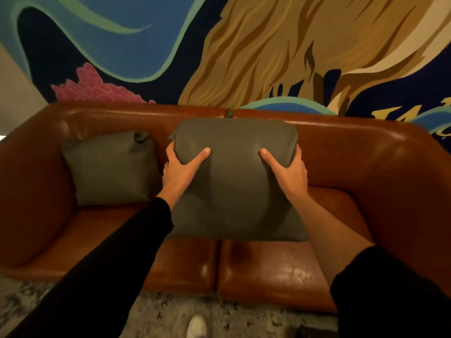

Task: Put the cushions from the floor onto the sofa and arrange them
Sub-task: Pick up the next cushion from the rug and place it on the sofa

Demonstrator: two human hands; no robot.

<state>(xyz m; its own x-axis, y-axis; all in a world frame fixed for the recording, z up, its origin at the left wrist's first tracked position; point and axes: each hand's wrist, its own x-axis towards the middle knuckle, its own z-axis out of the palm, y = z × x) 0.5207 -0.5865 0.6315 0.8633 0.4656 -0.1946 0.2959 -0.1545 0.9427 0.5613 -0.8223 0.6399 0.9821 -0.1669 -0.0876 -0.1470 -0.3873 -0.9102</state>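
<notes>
A brown leather sofa (366,147) with two seat pads filled the middle of the frame. A grey-green cushion (109,169) stood at centre left, on the seat and leaning against the backrest. A second cushion (234,191) hung tilted over the centre seam; whether it touched the seat could not be told. Along the bottom edge, the speckled floor (158,313) carried a white shoe (196,326).

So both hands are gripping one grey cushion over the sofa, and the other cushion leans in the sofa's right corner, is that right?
Not quite. The head view shows the other cushion leaning in the left corner of the sofa; the rest holds.
</notes>
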